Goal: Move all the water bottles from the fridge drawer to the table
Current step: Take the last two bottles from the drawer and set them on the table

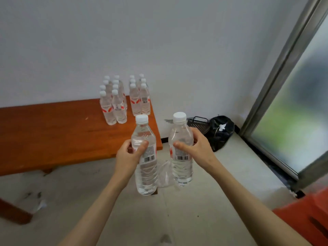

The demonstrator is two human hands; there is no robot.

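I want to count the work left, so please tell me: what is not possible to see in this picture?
- Fridge drawer: outside the head view.
- Exact count of the bottles on the table: the rear ones are hidden behind the front ones.
- Table: cut off by the left edge.
- Label text on the bottle in the left hand: too small.

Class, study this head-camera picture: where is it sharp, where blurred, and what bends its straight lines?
Head view: the two held bottles, left and right, are sharp enough to show barcodes; the scene behind the window glass is a soft green-grey blur; the window frame leans and the table edge curves from wide-angle distortion; light is soft, with no hard shadows.
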